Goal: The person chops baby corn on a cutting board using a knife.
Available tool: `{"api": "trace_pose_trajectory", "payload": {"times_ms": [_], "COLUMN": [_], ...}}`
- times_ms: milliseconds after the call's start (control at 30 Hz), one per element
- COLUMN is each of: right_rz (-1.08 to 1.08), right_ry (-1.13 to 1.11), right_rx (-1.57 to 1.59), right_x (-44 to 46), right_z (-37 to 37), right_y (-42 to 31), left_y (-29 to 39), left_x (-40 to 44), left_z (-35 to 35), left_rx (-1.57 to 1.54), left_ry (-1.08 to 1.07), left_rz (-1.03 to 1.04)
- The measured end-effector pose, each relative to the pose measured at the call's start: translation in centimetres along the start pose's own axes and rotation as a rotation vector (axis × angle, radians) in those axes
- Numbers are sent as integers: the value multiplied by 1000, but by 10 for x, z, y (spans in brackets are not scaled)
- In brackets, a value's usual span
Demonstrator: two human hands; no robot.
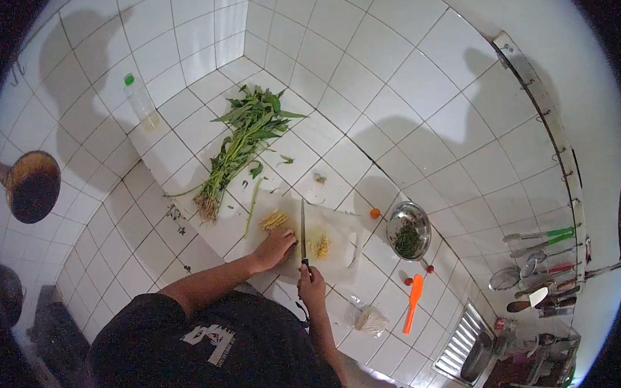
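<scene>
My right hand (pixel 311 285) is wrapped round the black handle of a kitchen knife (pixel 304 225), whose long blade points away from me over a pale cutting board (pixel 337 226). On the board just left of the blade, my left hand (pixel 277 249) rests with its fingers curled together; whatever is under the fingertips is hidden. Yellow strips of cut food (pixel 275 220) lie just beyond my left hand. Small chopped yellow pieces (pixel 320 247) are heaped to the right of the knife.
A bundle of leafy greens (pixel 247 139) lies behind the board. To the right are a metal bowl of chopped greens (pixel 409 230), an orange utensil (pixel 413 304) and a plastic bag (pixel 371 320). A green-capped bottle (pixel 141 103) stands far left; utensils (pixel 539 273) hang at right.
</scene>
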State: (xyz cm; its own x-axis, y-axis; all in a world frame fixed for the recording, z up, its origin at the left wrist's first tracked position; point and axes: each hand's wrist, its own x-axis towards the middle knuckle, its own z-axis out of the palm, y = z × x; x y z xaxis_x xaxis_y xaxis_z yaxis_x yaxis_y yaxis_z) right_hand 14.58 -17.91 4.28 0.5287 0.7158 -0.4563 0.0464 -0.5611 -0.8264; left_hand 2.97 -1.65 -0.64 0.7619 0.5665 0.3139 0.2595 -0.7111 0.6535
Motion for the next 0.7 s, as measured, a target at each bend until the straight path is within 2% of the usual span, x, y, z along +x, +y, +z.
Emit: {"api": "trace_pose_trajectory", "payload": {"times_ms": [67, 100, 200, 233, 267, 333, 400, 467, 600, 700], "right_rz": [1, -97, -207, 15, 28, -182, -183, -202, -177, -90], "right_ry": [-5, 33, 131, 12, 19, 119, 157, 220, 268, 230], "right_rx": [-20, -91, -220, -71, -62, -196, -202, -265, -338, -195], "right_x": [3, 18, 24, 1, -2, 3, 3, 3, -2, 2], "right_z": [4, 11, 16, 9, 13, 15, 19, 21, 24, 26], "right_y": [0, 33, 47, 2, 6, 11, 17, 19, 15, 8], "left_y": [-2, 1, 5, 4, 3, -3, -5, -10, -4, -1], "left_x": [3, 6, 5, 5, 4, 5, 6, 3, 1, 5], "left_z": [3, 2, -8, -6, -5, -5, -2, 5, -3, -8], "left_rx": [34, 31, 19, 11, -1, 11, 21, 101, 74, 20], "left_ry": [53, 57, -51, -57, -61, -79, -86, 24, -28, 46], "left_rz": [40, 51, -27, -27, -23, 16, 52, 110, 72, 124]}}
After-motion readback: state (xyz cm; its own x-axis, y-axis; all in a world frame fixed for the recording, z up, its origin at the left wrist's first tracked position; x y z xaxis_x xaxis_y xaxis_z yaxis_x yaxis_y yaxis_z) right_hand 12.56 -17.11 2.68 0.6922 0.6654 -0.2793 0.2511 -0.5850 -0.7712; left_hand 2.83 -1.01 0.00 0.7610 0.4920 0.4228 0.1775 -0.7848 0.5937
